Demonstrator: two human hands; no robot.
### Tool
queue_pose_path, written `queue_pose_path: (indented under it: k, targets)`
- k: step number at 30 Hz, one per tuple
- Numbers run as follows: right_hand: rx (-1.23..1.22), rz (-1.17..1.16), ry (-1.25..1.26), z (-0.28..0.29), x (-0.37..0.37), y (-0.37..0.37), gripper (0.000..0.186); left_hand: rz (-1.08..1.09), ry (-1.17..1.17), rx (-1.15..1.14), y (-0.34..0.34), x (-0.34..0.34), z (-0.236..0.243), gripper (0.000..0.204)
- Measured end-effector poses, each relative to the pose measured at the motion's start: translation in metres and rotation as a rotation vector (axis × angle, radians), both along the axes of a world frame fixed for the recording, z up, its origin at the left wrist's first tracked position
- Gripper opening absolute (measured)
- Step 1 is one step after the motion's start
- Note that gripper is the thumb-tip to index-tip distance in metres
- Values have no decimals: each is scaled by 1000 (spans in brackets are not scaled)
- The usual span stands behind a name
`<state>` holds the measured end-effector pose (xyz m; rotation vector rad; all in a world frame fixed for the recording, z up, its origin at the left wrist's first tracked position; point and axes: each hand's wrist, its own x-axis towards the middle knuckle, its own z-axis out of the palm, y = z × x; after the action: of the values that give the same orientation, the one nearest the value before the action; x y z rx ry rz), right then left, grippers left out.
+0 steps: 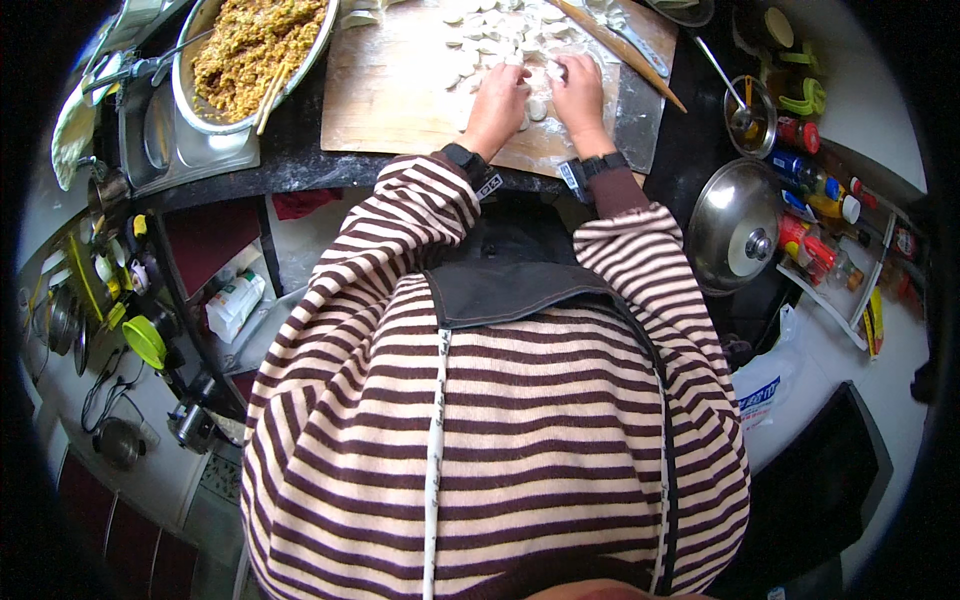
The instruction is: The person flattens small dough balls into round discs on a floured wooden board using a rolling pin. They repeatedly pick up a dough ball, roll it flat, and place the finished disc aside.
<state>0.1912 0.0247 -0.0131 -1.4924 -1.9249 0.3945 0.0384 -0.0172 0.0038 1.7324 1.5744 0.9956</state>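
Note:
Many small white dough pieces (487, 32) lie scattered over a floured wooden board (375, 95) on the counter. Both of my hands are low over the near part of these pieces. My left hand (497, 105) has its fingers curled inward, with a bit of dough at the fingertips. Facing it, my right hand (580, 92) is also curled, its thumb and fingertips closed on a small dough piece. The fingers partly hide what they hold. A tapered wooden rolling pin (625, 52) lies slanting across the board, right of my right hand.
A large metal bowl (183, 90) of minced filling stands at the left, chopsticks (270, 98) on its rim. Beside the rolling pin lies a pale blue-grey long utensil (645, 48). To the right are a pan lid (735, 225), a small pot with a ladle (750, 118), and several bottles (820, 185).

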Motion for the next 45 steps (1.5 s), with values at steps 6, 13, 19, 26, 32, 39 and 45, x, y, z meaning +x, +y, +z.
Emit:
queue_pose_path:
  k: [6,13,19,26,32,39,45]
  targets:
    - [-133,-14,-46,9,38,-37,37,-73,113,61,7,12,-3,24]
    - [-231,78,-370,4,18,-65,69,-56,136,96,-18,-4,10,47]
    - [-251,54,-231,16,10,-53,52,91,164,123,-41,-31,12,53]
    - [-101,161,-69,25,-20,-31,34,190,307,36,-53,-63,-2,61]
    - [-50,113,-129,5,-16,-10,35,272,314,-14,-57,-80,-15,60]
    - [-46,188,-192,15,-4,-21,50,321,319,25,-55,-109,-28,58]
    - [-138,298,-437,4,-6,-50,61,303,467,47,-55,-120,-36,53]
